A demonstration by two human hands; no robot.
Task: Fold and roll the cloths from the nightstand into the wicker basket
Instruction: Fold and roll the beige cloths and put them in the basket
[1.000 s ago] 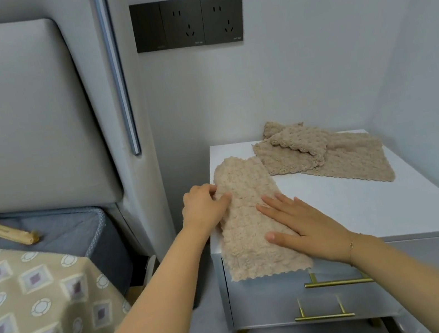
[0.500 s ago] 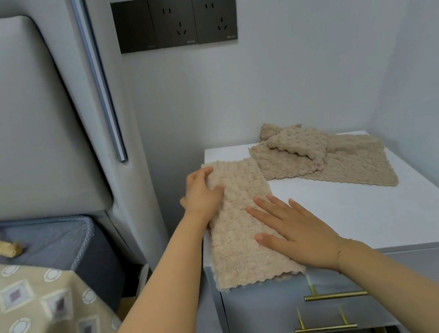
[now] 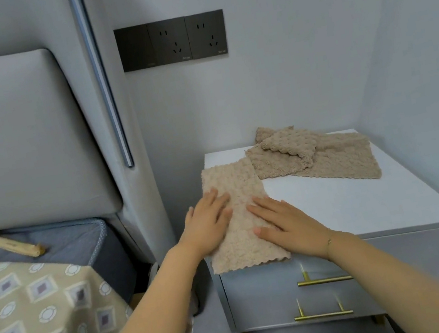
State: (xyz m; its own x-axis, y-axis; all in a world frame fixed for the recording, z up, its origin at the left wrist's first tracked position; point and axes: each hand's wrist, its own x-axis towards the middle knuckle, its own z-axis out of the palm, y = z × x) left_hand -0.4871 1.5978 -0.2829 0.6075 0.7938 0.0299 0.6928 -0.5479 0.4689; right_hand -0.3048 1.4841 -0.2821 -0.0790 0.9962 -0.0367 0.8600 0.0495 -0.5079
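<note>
Where hands (image 3: 210,223) press, cloth (image 3: 234,193) hidden

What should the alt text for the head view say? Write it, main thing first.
Both hands, left hand and right hand, press flat on a folded beige cloth at the front left of a white nightstand. More beige cloths lie heaped at its back; a bed stands to the left.

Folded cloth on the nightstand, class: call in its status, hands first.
Left hand and right hand flat, pressing folded cloth. Cloth lies along nightstand left edge, unrolled. More cloths heaped behind. No basket in view.
</note>
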